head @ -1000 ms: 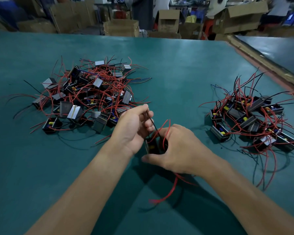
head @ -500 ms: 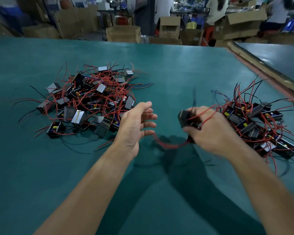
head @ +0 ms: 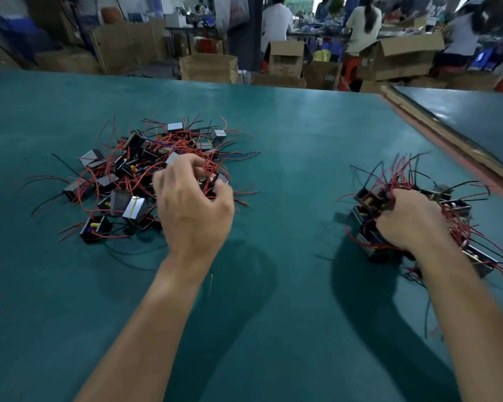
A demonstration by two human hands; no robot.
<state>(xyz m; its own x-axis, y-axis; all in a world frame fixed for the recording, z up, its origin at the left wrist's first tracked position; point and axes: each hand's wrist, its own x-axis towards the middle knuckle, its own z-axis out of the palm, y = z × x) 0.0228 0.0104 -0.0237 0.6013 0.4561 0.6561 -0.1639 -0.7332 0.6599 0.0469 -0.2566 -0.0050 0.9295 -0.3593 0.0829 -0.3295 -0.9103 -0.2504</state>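
Two heaps of small black components with red and black wires lie on the green table (head: pixel 288 146). The bigger left pile (head: pixel 134 175) is loose and tangled. My left hand (head: pixel 192 204) hovers over its right edge, with fingers and thumb curved apart above a grey-topped component (head: pixel 219 179). My right hand (head: pixel 404 219) grips a black component (head: pixel 370 198) and its red wires, holding it at the left side of the right pile (head: pixel 453 207). The hand hides much of that pile.
The table's right edge has a wooden strip (head: pixel 447 134), with another table (head: pixel 476 111) beyond it. Cardboard boxes (head: pixel 209 68) and several people stand past the far edge. Bare green surface lies between the two piles and in front of them.
My right hand has carried the component it took from both hands over to the right pile. My left hand let go and moved forward-left onto the left pile.
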